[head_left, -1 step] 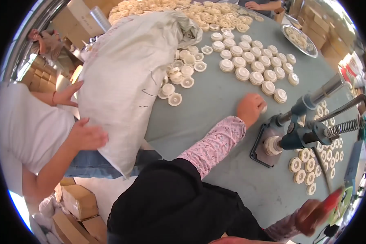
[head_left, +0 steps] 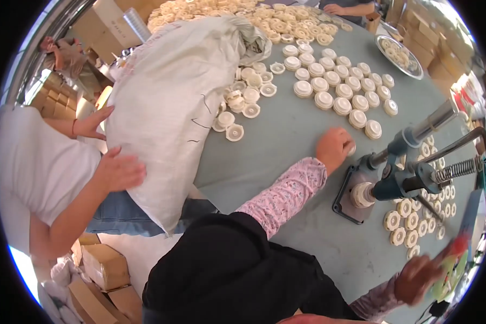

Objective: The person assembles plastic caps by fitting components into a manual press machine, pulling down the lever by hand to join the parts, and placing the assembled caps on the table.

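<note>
My left hand [head_left: 335,147] rests by the press base, fingers curled round a small whitish piece [head_left: 352,150] whose kind I cannot make out. Near the lower right, my right hand [head_left: 417,279] is smeared by motion beside the red grip [head_left: 459,245] of the press lever; whether its fingers grip it is unclear. The blue-green hand press [head_left: 389,186] stands on the table, with a stacked cream round part [head_left: 363,195] under its ram. Beyond my left hand sit rows of white round capped parts [head_left: 342,106].
A co-worker's hands [head_left: 119,171] touch a big white sack [head_left: 162,108] at left, with loose cream caps [head_left: 250,95] beside it. Cream rings [head_left: 302,24] heap at the far side, near a metal tray [head_left: 416,73]. Finished-looking round parts [head_left: 398,236] lie behind the press.
The press lever with its red grip has swung up and away to the right. My right hand has shifted slightly the same way. My left hand is almost still.
</note>
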### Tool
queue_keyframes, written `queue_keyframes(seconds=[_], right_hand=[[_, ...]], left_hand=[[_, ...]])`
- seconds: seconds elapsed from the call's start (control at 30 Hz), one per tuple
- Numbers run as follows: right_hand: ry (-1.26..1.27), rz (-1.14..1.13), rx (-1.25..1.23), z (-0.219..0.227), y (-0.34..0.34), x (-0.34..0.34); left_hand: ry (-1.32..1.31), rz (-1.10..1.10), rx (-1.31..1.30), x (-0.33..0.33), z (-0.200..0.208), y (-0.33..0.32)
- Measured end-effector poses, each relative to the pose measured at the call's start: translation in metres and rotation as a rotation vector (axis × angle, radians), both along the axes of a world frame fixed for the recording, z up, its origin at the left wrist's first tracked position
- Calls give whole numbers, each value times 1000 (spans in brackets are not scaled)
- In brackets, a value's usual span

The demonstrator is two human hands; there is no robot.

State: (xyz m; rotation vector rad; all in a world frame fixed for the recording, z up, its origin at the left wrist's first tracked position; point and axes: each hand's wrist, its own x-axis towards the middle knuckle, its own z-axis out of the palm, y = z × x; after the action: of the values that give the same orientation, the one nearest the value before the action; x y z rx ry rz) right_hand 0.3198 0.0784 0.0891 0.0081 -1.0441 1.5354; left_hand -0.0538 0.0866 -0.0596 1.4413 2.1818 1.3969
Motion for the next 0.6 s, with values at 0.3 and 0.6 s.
queue_keyframes(seconds=[0.3, 0.6], right_hand=[[-1161, -215, 402, -119, 37, -115], [-1367, -475, 784, -113, 34, -12]], left_hand=[[98, 117, 124, 21, -10, -29], [-886, -415, 213, 44, 11, -75]])
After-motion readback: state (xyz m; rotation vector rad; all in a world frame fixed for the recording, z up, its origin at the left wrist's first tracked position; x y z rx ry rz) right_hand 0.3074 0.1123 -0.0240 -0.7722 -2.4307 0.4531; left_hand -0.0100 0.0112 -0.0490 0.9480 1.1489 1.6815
